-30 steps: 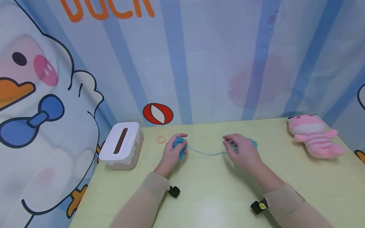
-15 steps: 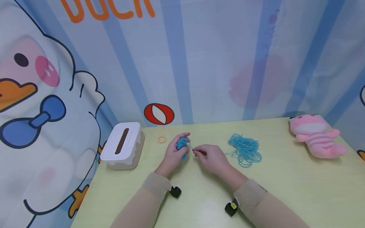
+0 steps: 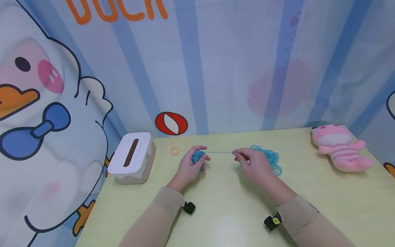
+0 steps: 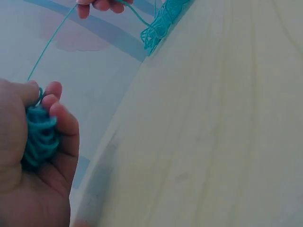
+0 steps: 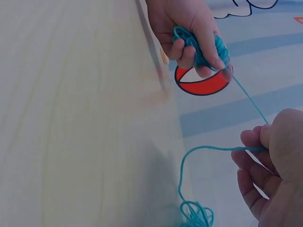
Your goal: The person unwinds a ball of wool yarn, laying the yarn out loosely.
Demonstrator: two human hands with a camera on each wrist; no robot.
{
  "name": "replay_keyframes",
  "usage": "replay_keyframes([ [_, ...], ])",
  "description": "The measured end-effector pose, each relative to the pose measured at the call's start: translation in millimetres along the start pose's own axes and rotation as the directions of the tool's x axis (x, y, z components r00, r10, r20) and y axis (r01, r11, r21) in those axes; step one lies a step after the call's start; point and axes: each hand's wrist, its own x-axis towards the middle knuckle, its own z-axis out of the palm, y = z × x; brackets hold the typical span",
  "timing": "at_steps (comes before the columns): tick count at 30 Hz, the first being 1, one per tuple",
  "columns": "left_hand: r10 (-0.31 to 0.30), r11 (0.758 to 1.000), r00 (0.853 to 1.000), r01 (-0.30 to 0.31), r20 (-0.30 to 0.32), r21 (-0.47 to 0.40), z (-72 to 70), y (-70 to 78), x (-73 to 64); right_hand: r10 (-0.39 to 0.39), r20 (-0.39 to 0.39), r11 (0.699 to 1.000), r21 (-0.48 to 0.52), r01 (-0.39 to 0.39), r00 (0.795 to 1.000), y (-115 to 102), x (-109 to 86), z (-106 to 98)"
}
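Observation:
A wound bundle of blue yarn (image 4: 41, 137) sits in my left hand (image 3: 189, 168), gripped between the thumb and curled fingers. From it a single strand (image 3: 219, 152) runs taut across to my right hand (image 3: 255, 164), whose thumb and fingertips pinch it. Past the right fingers the strand hangs in a slack curve (image 5: 182, 165) down to a loose heap of the same yarn (image 3: 272, 159) on the table. The right hand partly covers that heap in the head view.
On the left stands a tissue box (image 3: 131, 157) with a white lid. A small tan ring (image 3: 174, 151) lies between it and my left hand. A pink plush toy (image 3: 340, 147) rests at the far right of the pale table (image 3: 216, 219), against a printed curtain (image 3: 225, 68).
My right hand first came left to the yarn bundle, then drew back right, pulling the strand taut. The left hand kept its place, holding the bundle.

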Motion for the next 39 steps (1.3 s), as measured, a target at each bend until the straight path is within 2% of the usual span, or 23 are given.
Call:
replay_keyframes([
  [5,0.000,0.996,0.998,0.006,-0.067,0.091,0.5,0.5,-0.2,0.001,-0.052,1.000,-0.001,-0.001,0.999,14.6,-4.2,-22.5],
  [7,-0.004,0.998,0.997,0.009,-0.079,0.070,0.3,3.4,-1.2,0.003,-0.065,1.000,0.000,-0.002,0.998,21.6,-6.6,-30.6],
  [13,-0.016,0.997,0.998,0.011,-0.068,-0.079,-1.5,10.3,-2.6,0.014,-0.093,1.000,-0.018,-0.016,0.996,41.9,-17.6,-51.0],
  [15,-0.022,0.996,0.996,0.014,-0.084,-0.088,-2.0,10.0,-2.3,0.028,-0.083,0.999,-0.020,-0.029,0.996,46.4,-21.4,-57.2],
  [21,0.009,1.000,0.993,-0.011,-0.121,-0.022,-1.8,4.6,0.5,0.059,-0.075,0.996,-0.061,-0.064,0.995,62.8,-30.1,-70.3],
  [28,-0.011,0.999,0.983,0.005,-0.182,-0.033,-5.1,3.0,-0.7,0.191,-0.011,0.969,-0.154,-0.191,0.981,83.9,-35.8,-82.8],
  [31,-0.032,0.999,0.981,0.035,-0.191,0.015,-6.3,2.9,-1.4,0.234,0.013,0.954,-0.194,-0.227,0.972,90.6,-37.0,-84.7],
  [36,-0.068,0.992,0.984,0.083,-0.162,0.090,-5.6,4.7,-1.7,0.248,0.028,0.940,-0.249,-0.234,0.968,89.6,-38.3,-81.4],
  [39,-0.088,0.996,0.991,0.090,-0.103,0.013,-3.9,7.6,-2.0,0.246,-0.007,0.939,-0.246,-0.240,0.969,83.1,-38.2,-76.8],
])
